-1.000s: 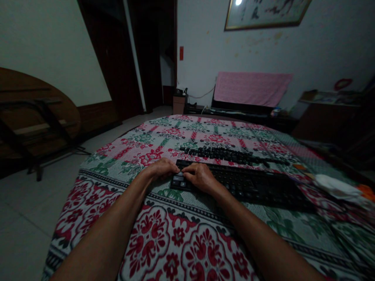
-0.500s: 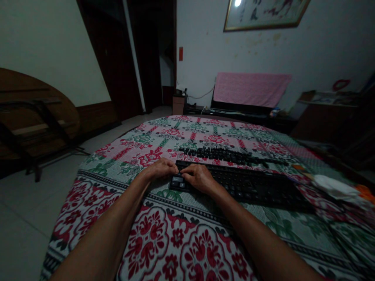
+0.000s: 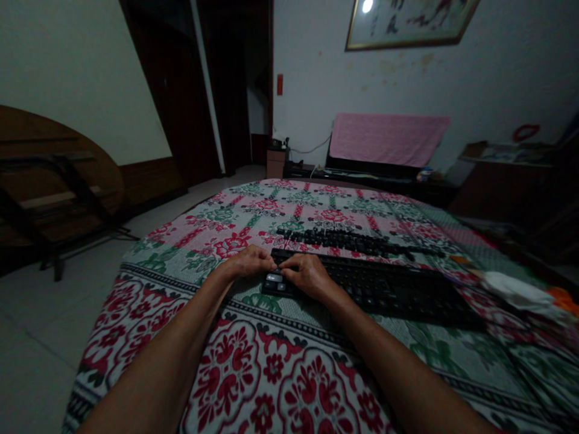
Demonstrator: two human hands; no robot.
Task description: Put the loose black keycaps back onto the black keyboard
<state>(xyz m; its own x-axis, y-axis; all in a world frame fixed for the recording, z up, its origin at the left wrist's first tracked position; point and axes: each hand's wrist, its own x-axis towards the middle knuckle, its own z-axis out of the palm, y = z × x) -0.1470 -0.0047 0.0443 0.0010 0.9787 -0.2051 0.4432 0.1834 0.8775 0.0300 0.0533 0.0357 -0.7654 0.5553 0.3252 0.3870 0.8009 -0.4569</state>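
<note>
A black keyboard (image 3: 384, 283) lies lengthwise on the patterned cloth, most of its surface without keycaps; a few keycaps (image 3: 275, 278) sit at its left end. My left hand (image 3: 253, 260) is at the keyboard's upper left corner, thumb and fingertips pinched together. Close beside it, my right hand (image 3: 307, 272) rests over the left part of the keyboard, its thumb and forefinger closed toward the same spot. Anything between the fingertips is too small and dark to make out. Behind the keyboard runs a long row of loose black keycaps (image 3: 348, 239).
The floral cloth (image 3: 271, 361) covers the surface under the keyboard. White cloth (image 3: 515, 289) and an orange item (image 3: 563, 298) lie at the right, with dark cables nearby. A folded round table (image 3: 58, 181) leans at the left. A pink towel (image 3: 389, 138) hangs at the back.
Both hands stay at the keyboard's left end, with hardly any visible movement. The keyboard and the loose keycaps have not moved.
</note>
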